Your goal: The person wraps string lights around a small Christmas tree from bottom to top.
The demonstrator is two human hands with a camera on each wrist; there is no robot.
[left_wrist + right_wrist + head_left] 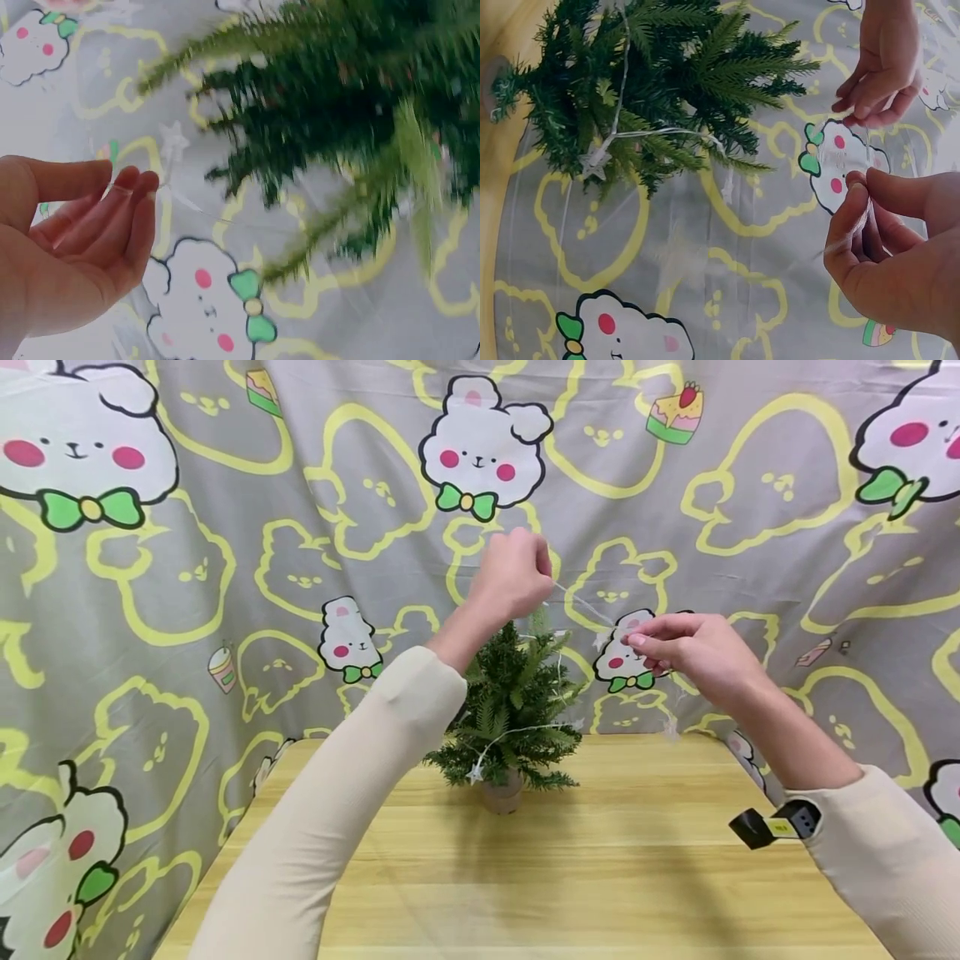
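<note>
In the head view, a small yellow label on the black device at the right sleeve bears marks too small to read. The string of stars spans the gap between the hands, its long axis slanting down from the left hand, just above the treetop, to the right hand, beside the tree. Another length crosses the front of the small green tree, climbing rightward from a white star low on the left. The tree stands upright in its pot on the worktop, before a grey curtain (printed with white animals in green bows). The left hand is curled, its fingertips hidden from this side. In the left wrist view, that hand's thumb and fingertips pinch a thin pale strand, which trails off rightward below the branches; a blurred star is near the fingertips. In the right wrist view, the picture is turned, so the tree's tip points right; the right hand pinches the string between thumb and forefinger, close to the left hand's bent fingers.
</note>
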